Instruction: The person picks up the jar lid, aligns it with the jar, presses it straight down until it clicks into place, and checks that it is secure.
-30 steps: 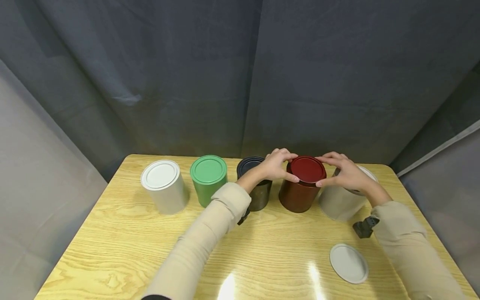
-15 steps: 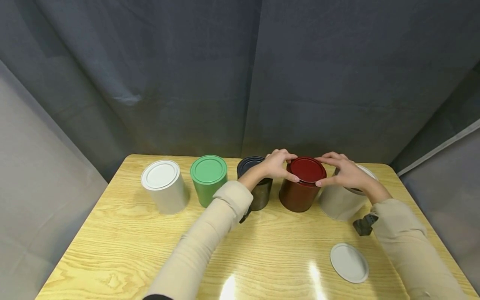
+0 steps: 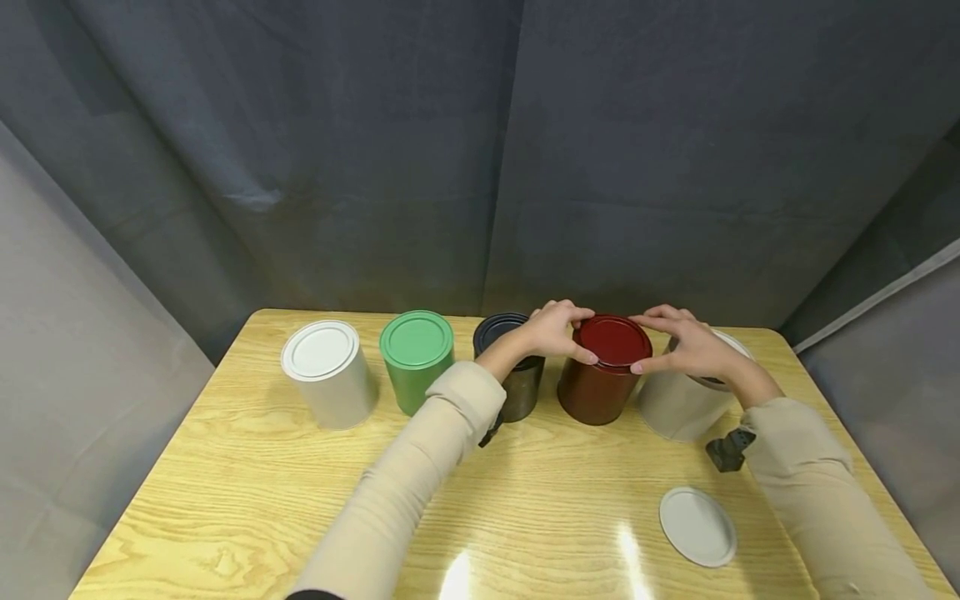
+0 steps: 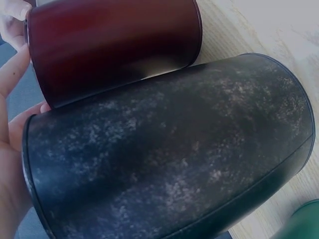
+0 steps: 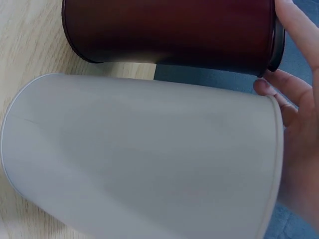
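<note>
Almost nothing has changed over the last second: the round dark red metal lid (image 3: 612,339) has settled slightly lower, sitting about level on the dark red cylindrical tin (image 3: 597,390) on the wooden counter (image 3: 247,492). The left hand (image 3: 551,330) and right hand (image 3: 684,343) still pinch its rim from opposite sides, fingers (image 3: 651,364) curled narrowly, lid between them.

Upright red can (image 3: 600,379), lid (image 3: 612,339) on
</note>
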A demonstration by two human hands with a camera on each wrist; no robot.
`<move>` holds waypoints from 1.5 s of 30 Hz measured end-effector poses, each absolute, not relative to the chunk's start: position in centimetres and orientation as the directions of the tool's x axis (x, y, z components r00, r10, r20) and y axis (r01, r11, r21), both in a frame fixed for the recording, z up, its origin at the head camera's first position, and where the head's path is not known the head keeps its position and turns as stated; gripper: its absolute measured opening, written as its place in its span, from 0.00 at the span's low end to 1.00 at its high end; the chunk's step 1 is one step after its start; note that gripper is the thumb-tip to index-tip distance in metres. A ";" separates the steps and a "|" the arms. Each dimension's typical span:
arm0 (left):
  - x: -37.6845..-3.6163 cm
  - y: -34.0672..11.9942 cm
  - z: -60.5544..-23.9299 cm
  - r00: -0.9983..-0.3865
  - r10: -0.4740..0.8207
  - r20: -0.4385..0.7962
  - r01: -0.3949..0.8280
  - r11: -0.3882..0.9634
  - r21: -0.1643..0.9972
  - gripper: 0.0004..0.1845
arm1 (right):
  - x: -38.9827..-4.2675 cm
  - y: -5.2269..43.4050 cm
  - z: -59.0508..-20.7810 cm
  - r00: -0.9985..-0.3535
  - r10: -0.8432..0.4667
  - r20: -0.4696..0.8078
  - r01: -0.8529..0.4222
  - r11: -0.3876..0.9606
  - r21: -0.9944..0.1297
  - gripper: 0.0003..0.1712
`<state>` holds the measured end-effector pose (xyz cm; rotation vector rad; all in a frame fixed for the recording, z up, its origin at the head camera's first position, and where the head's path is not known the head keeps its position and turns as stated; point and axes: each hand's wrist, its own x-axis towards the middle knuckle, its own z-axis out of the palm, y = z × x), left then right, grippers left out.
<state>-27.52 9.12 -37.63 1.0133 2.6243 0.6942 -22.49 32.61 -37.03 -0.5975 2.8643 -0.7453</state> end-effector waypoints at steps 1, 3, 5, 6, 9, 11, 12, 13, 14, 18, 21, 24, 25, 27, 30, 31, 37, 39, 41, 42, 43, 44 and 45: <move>-27.5 9.1 -37.6 -0.729 0.682 -0.051 0.566 0.644 0.515 0.37 | -22.5 32.6 -37.0 -0.914 -0.404 -0.019 -0.343 0.799 -0.494 0.44; -27.5 9.1 -37.6 -0.730 0.682 -0.046 0.565 0.640 0.520 0.38 | -22.4 32.6 -37.0 -0.915 -0.404 -0.016 -0.342 0.794 -0.502 0.44; -27.5 9.1 -37.6 -0.730 0.682 -0.042 0.568 0.639 0.519 0.37 | -22.3 32.6 -36.9 -0.917 -0.399 -0.008 -0.339 0.788 -0.514 0.43; -27.5 9.1 -37.6 -0.729 0.683 -0.040 0.569 0.638 0.519 0.37 | -22.3 32.5 -36.9 -0.917 -0.399 -0.001 -0.341 0.785 -0.518 0.42; -27.4 9.1 -37.6 -0.730 0.683 -0.042 0.568 0.639 0.518 0.36 | -22.3 32.6 -37.0 -0.919 -0.395 0.018 -0.346 0.781 -0.521 0.39; -27.4 9.1 -37.6 -0.730 0.682 -0.043 0.568 0.641 0.516 0.35 | -22.4 32.6 -37.0 -0.919 -0.394 0.026 -0.349 0.781 -0.518 0.36; -27.4 9.2 -37.6 -0.731 0.681 -0.042 0.568 0.642 0.515 0.35 | -22.4 32.6 -37.0 -0.918 -0.395 0.030 -0.353 0.781 -0.515 0.36; -27.3 9.2 -37.6 -0.731 0.681 -0.042 0.569 0.643 0.512 0.35 | -22.4 32.7 -37.1 -0.917 -0.397 0.031 -0.355 0.781 -0.514 0.35; -27.3 9.2 -37.5 -0.733 0.679 -0.042 0.569 0.644 0.511 0.34 | -22.4 32.7 -37.1 -0.917 -0.398 0.030 -0.356 0.780 -0.514 0.34; -27.3 9.2 -37.5 -0.735 0.677 -0.045 0.568 0.650 0.506 0.34 | -22.3 32.7 -37.1 -0.916 -0.400 0.024 -0.353 0.780 -0.517 0.34; -27.4 9.3 -37.6 -0.736 0.675 -0.050 0.565 0.654 0.504 0.34 | -22.3 32.7 -37.1 -0.918 -0.397 0.014 -0.347 0.782 -0.518 0.35; -27.4 9.3 -37.5 -0.738 0.672 -0.054 0.560 0.656 0.506 0.34 | -22.3 32.6 -37.2 -0.919 -0.395 0.007 -0.342 0.786 -0.515 0.36; -27.4 9.3 -37.5 -0.739 0.671 -0.056 0.557 0.656 0.509 0.33 | -22.3 32.5 -37.2 -0.919 -0.394 0.006 -0.341 0.787 -0.514 0.36; -27.4 9.3 -37.4 -0.741 0.669 -0.061 0.551 0.657 0.515 0.33 | -22.3 32.5 -37.2 -0.921 -0.390 0.003 -0.336 0.788 -0.517 0.36; -27.3 9.3 -37.3 -0.742 0.667 -0.069 0.543 0.658 0.521 0.32 | -22.2 32.3 -37.1 -0.922 -0.386 0.000 -0.328 0.785 -0.526 0.37; -27.3 9.3 -37.2 -0.742 0.667 -0.073 0.542 0.660 0.520 0.32 | -22.2 32.3 -37.0 -0.923 -0.385 -0.001 -0.326 0.784 -0.528 0.37; -27.4 9.4 -37.1 -0.730 0.679 -0.077 0.553 0.653 0.517 0.32 | -22.0 32.2 -36.9 -0.926 -0.377 -0.007 -0.321 0.798 -0.510 0.38; -27.4 9.4 -37.1 -0.728 0.681 -0.078 0.553 0.651 0.520 0.32 | -22.0 32.2 -36.8 -0.928 -0.373 -0.009 -0.319 0.805 -0.499 0.38; -27.4 9.5 -37.1 -0.725 0.683 -0.085 0.553 0.652 0.519 0.32 | -21.9 32.2 -36.8 -0.929 -0.371 -0.011 -0.317 0.808 -0.496 0.38; -27.5 9.5 -37.1 -0.723 0.685 -0.087 0.555 0.652 0.517 0.32 | -21.9 32.2 -36.8 -0.929 -0.370 -0.011 -0.316 0.807 -0.498 0.38; -27.5 9.5 -37.1 -0.722 0.686 -0.087 0.557 0.652 0.515 0.32 | -21.8 32.2 -36.8 -0.930 -0.367 -0.013 -0.310 0.806 -0.504 0.39; -27.5 9.5 -37.1 -0.721 0.688 -0.088 0.559 0.652 0.513 0.32 | -21.7 32.2 -36.8 -0.932 -0.363 -0.014 -0.306 0.805 -0.509 0.39; -27.5 9.5 -37.1 -0.719 0.690 -0.087 0.562 0.651 0.511 0.32 | -21.7 32.2 -36.8 -0.933 -0.358 -0.014 -0.301 0.803 -0.515 0.39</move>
